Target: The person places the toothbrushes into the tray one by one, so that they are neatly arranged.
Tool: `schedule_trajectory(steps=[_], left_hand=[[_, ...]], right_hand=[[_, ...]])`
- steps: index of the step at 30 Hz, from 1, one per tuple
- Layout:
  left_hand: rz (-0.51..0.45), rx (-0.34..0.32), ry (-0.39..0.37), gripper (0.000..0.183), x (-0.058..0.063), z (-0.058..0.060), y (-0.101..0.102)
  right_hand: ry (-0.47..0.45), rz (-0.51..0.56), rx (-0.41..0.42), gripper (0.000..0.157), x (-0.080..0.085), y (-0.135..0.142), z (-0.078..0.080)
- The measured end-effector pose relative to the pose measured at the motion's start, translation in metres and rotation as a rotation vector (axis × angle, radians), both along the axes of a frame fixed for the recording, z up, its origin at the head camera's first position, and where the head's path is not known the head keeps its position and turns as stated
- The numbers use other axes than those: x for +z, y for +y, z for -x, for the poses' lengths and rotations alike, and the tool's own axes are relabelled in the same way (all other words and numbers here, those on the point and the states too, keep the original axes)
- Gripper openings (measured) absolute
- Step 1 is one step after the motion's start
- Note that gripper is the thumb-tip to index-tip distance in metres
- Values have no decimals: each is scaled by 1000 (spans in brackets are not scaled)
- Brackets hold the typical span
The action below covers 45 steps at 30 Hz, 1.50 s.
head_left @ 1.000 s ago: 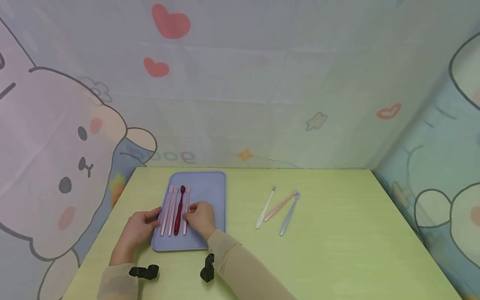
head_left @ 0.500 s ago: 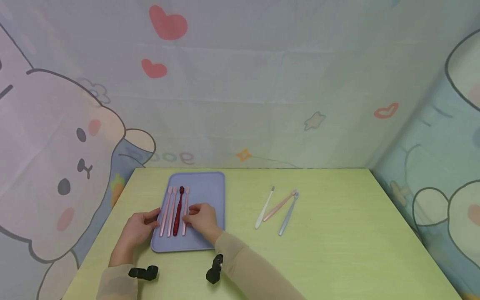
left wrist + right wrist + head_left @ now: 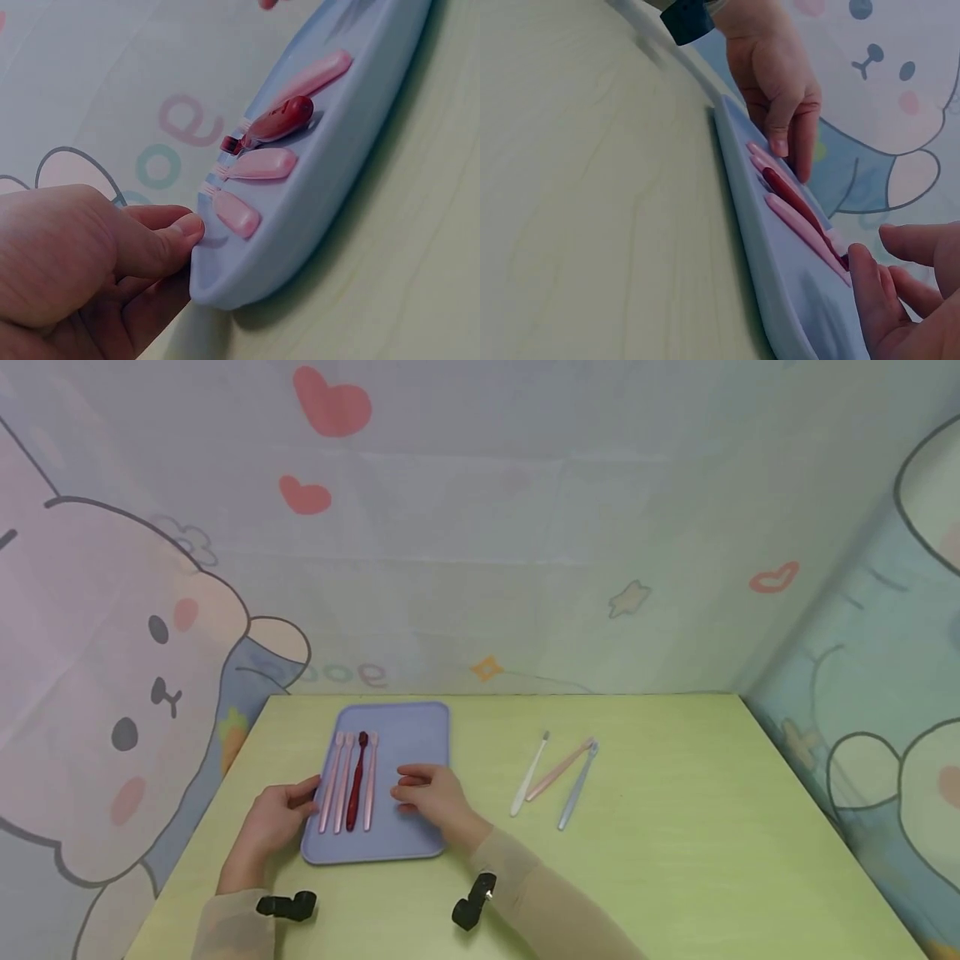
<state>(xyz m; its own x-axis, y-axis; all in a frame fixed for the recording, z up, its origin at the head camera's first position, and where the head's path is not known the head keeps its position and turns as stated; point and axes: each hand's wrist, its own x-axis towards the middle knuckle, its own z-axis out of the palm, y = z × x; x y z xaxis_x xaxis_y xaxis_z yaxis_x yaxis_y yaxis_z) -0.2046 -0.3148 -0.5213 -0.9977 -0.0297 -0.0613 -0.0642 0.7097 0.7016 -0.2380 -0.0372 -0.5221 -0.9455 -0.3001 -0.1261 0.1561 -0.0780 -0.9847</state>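
Observation:
My left hand pinches the left rim of the lilac tray, its thumb on the edge in the left wrist view. In a row on the tray lie a dark red toothbrush and several pink toothbrushes; the rightmost pink toothbrush is to the right of the red one. Over the right half of the tray, my right hand hovers with nothing between its loosely bent fingers. From the right wrist view, its thumb and fingertips stand apart, overlapping the tray's far side.
On the yellow-green table, right of the tray, lie a white toothbrush, another pink toothbrush and a blue toothbrush, their heads pointing away. A patterned cloth hangs behind the table.
My right hand has let go of the rightmost pink toothbrush and moved right, away from the row. The left hand stays at the tray's rim.

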Motion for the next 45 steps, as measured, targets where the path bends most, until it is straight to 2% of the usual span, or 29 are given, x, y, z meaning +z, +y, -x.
schedule_trajectory(steps=[7,15,21,26,35,45], left_hand=[[2,2,-10,49,0,0,2],[-3,2,-15,49,0,0,5],[-7,10,-27,49,1,0,5],[-16,5,-22,49,2,1,5],[-21,5,-36,50,-2,3,4],[-14,2,-34,49,-1,4,4]], right_hand=[[43,30,36,46,-2,42,5],[124,-56,36,47,4,88,5],[165,-111,26,47,6,111,4],[182,-160,-17,44,3,130,5],[187,-233,-44,46,3,177,0],[193,-313,-148,46,3,222,5]])
